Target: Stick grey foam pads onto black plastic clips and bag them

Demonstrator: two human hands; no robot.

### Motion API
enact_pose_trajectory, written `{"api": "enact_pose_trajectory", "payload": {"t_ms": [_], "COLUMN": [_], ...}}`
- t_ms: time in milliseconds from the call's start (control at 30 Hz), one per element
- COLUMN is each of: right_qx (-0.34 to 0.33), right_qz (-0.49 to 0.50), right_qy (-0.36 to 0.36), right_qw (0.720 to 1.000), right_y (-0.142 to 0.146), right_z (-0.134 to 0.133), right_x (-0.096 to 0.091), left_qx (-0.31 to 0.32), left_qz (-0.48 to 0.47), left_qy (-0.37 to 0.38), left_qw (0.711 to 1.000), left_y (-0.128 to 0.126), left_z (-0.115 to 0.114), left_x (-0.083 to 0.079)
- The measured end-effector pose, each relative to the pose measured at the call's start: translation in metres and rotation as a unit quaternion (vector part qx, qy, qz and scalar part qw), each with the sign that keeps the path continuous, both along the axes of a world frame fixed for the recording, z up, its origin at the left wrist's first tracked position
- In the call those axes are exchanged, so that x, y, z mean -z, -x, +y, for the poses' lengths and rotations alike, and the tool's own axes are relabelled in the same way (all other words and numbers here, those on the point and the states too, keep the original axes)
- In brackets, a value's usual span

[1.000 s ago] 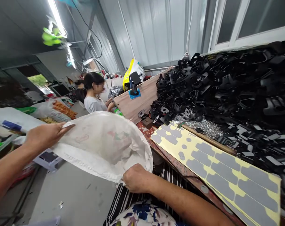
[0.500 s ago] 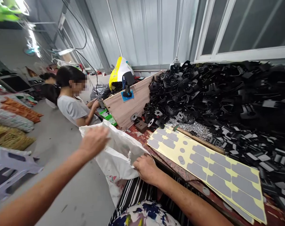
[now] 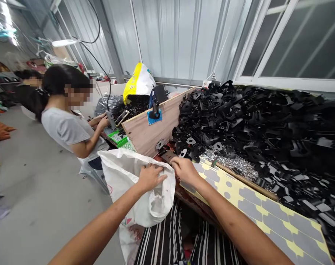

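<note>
A white woven sack [image 3: 114, 173] hangs against the table edge in front of my knees, its mouth facing up and its rim folded outward. My left hand [image 3: 150, 177] lies over the sack's mouth with fingers spread, touching the cloth and gripping nothing visible. At the right side of the rim, my right hand [image 3: 186, 171] has its fingers curled closed on the sack's edge. Just beyond those fingertips sits a small brown block [image 3: 168, 156] with holes in it. The inside of the sack is mostly hidden.
Sheets of grey stickers on yellow backing [image 3: 233, 189] lie right of my hands, with a wooden stick [image 3: 247, 180] along them. Behind are silver screws [image 3: 239, 163] and heaped black plastic parts [image 3: 253, 117]. A wooden board [image 3: 153, 136] divides the table; a co-worker [image 3: 67, 121] sits left.
My left hand has come right and down onto the sack's mouth, fingers now spread. My right hand has moved away from me toward the brown block. The view has swung right.
</note>
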State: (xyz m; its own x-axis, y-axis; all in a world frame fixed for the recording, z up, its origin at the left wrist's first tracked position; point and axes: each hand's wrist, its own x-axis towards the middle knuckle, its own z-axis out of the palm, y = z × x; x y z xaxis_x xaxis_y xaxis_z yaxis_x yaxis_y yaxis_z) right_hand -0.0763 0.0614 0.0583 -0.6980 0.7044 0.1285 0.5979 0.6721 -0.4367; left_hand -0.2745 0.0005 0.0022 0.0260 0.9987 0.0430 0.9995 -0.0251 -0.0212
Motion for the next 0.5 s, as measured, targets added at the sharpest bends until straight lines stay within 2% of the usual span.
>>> {"api": "enact_pose_trajectory", "payload": {"t_ms": [100,233,400,500], "right_qx": [0.066,0.103,0.099,0.085], "right_qz": [-0.051,-0.115,-0.15,-0.139], "right_qy": [-0.045,-0.08,-0.114,-0.119], "right_qw": [0.995,0.985,0.977,0.979], "right_y": [0.038,0.069,0.061,0.051], "right_z": [0.042,0.055,0.05,0.054], "right_x": [0.006,0.028,0.051,0.058], "left_qx": [0.009,0.021,-0.003,0.021], "left_qz": [0.01,0.018,-0.03,-0.079], "left_qy": [-0.025,-0.062,-0.056,-0.065], "left_qw": [1.0,0.998,0.998,0.995], "left_y": [-0.006,-0.002,0.012,0.017], "left_z": [0.001,0.01,0.023,0.026], "left_x": [-0.005,-0.005,0.013,0.02]}}
